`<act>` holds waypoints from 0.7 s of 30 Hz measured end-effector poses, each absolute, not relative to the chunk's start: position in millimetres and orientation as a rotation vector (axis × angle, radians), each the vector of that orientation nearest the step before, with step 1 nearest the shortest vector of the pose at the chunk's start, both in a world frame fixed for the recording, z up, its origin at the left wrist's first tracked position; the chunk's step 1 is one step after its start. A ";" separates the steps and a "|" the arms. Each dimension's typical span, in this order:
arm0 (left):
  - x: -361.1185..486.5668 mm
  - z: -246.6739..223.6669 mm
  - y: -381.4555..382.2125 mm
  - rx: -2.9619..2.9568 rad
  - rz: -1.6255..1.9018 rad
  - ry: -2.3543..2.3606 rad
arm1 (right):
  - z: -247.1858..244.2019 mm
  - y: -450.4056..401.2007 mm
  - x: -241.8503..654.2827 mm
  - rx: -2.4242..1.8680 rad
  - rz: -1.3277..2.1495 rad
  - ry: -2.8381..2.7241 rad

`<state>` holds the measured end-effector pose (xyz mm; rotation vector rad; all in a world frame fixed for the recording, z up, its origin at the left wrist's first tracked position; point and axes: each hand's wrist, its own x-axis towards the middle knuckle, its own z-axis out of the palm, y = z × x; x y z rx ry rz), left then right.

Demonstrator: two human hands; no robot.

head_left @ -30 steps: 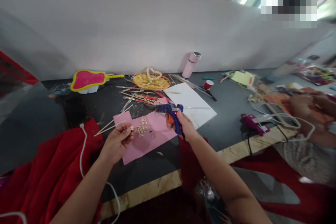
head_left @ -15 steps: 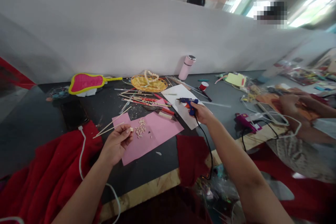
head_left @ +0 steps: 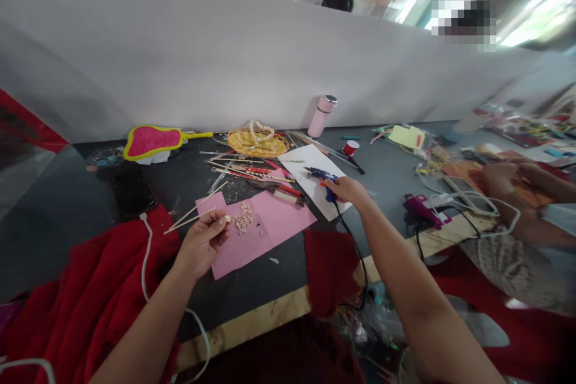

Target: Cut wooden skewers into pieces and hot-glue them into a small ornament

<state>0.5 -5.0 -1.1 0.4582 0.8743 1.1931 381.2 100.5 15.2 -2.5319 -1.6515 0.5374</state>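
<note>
My left hand (head_left: pixel 203 241) pinches a small pale wooden piece (head_left: pixel 228 218) between thumb and fingertips. It hovers by the left edge of a pink paper sheet (head_left: pixel 270 233), where a heap of similar small pieces (head_left: pixel 243 219) lies. Thin sticks (head_left: pixel 198 206) rest just behind that hand. My right hand (head_left: pixel 348 189) is closed around the handle of a blue hot glue gun (head_left: pixel 330 193). Its nozzle points left above a white paper sheet (head_left: pixel 310 156), and its black cord (head_left: pixel 351 229) hangs over the table's front edge.
Behind the pink sheet lie sticks, red-handled tools (head_left: pixel 288 189) and a yellow woven basket (head_left: pixel 234 143). A pink bottle (head_left: pixel 320 117) stands by the partition. A phone (head_left: pixel 132 193) and red cloth (head_left: pixel 130 258) are at left. At right are a purple glue gun (head_left: pixel 425 209) and another person's hands (head_left: pixel 499 175).
The glue gun has tilted a little in my right hand, and the clear rod seen behind it no longer shows. The left hand keeps its pinch. The whole view has shifted slightly.
</note>
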 end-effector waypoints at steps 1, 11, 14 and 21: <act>0.2 -0.8 -5.0 0.458 1.198 0.872 | 18.0 99.3 378.0 -2.556 0.470 -1.675; -1.0 -3.3 -4.6 0.470 1.217 0.855 | 37.8 50.3 270.3 -1.612 0.303 -2.224; -1.3 -2.8 -4.5 0.465 1.220 0.858 | 25.3 39.7 236.9 -1.220 0.524 -2.341; 0.1 -4.6 -4.1 0.443 1.197 0.869 | -1.5 34.8 225.2 -0.945 0.830 -2.522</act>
